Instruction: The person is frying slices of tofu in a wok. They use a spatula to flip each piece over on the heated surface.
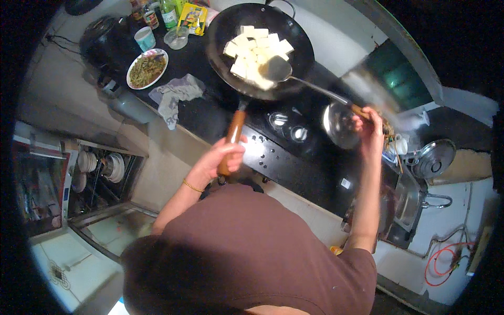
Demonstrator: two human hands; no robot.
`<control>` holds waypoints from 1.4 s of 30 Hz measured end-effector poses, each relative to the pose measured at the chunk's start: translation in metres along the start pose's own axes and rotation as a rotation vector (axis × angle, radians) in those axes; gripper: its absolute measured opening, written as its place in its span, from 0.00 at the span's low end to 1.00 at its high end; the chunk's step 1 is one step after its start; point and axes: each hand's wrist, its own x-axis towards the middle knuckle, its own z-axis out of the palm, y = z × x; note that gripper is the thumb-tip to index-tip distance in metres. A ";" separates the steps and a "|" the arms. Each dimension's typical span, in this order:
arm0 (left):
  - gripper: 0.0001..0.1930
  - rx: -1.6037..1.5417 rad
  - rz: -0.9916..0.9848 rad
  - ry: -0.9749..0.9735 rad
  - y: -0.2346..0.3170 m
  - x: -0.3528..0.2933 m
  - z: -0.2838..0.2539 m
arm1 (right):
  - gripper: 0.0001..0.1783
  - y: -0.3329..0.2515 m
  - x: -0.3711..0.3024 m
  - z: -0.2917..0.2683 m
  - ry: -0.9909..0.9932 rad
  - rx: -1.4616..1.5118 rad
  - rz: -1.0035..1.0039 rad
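Two-handed, clamping fingers of the left hand [228, 156] round a wooden handle [237, 125] and of the right hand [371, 127] round a ladle [278, 69], over white tofu cubes [247, 52] inside a black wok [299, 50], above a glossy dark countertop [320, 181], with crumpled cloth [177, 97] leftward and metal sink [407, 202] rightward.

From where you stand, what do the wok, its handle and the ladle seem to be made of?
The wok looks like dark metal, possibly iron, with a dull sheen. Its handle, brown with a glossy streak, is probably varnished wood. The ladle seems metal, shining grey, its brown grip perhaps wood.
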 end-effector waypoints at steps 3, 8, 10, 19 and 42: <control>0.12 -0.013 0.004 -0.012 0.000 -0.001 0.002 | 0.18 -0.009 0.007 0.006 -0.091 -0.007 0.006; 0.12 0.001 0.010 -0.017 0.000 -0.001 0.002 | 0.15 -0.027 0.011 0.061 -0.216 -0.121 -0.159; 0.12 0.007 0.010 -0.007 -0.001 -0.002 0.002 | 0.13 -0.031 0.006 0.097 -0.243 -0.080 -0.135; 0.13 0.030 0.008 0.028 0.000 -0.002 0.006 | 0.18 -0.030 0.016 0.162 -0.243 -0.253 -0.505; 0.12 -0.012 0.012 -0.011 0.002 -0.001 0.004 | 0.12 -0.067 -0.093 0.068 -0.035 -0.372 -0.468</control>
